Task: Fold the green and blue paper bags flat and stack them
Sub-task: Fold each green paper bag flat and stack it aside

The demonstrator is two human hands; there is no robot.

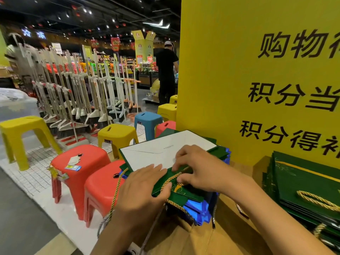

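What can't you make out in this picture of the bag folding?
Head view:
Blue bags: count hidden under the green bag, left hand and right hand.
Print on the white panel: too small.
Yellow sign and second green stack: cut off by the right edge.

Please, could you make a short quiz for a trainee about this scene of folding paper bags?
1. True or false: the left hand and the right hand both rest on the top green bag.
2. Besides green, which colour shows in the stack below it? A red, B blue, C yellow.
3. Fill in: the second pile of green bags lies on the person's ____ side.
Key: 1 true; 2 B; 3 right.
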